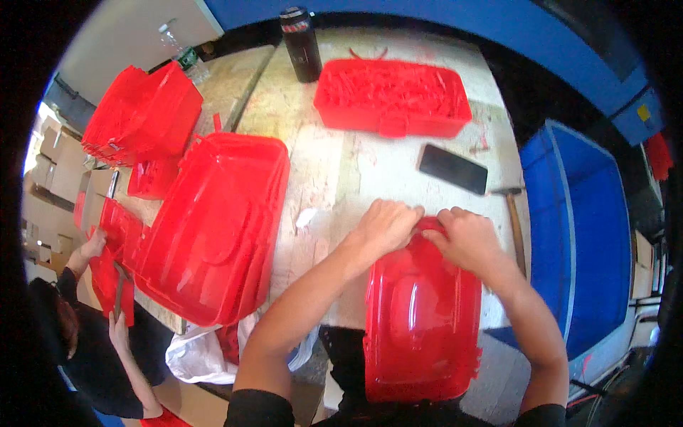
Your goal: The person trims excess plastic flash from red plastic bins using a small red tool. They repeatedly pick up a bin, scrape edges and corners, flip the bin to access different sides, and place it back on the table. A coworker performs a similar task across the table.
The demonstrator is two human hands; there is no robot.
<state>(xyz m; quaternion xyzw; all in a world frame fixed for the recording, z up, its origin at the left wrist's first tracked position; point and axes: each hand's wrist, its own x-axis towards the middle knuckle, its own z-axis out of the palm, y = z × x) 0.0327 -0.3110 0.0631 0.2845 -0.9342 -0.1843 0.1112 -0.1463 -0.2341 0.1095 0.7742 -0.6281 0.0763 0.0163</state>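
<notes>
A glossy red plastic shell [420, 320] with a raised middle panel lies in front of me, its near end close to my body. My left hand [390, 224] and my right hand [464, 235] meet at its far end, fingers closed on the rim. The fingertips are partly hidden, and whether a small tool is among them I cannot make out. Beyond my hands, a dark phone [453, 169] lies on the table. To the left is a stack of similar red shells [220, 228], nested together.
At the back, a red bin [391, 99] holds plastic scraps beside a black bottle [301, 46]. A hammer [515, 228] lies near the right edge, by a blue crate [576, 228]. Left stand stacked red boxes [146, 114]; a co-worker's hands [119, 331] hold a red piece and a blade.
</notes>
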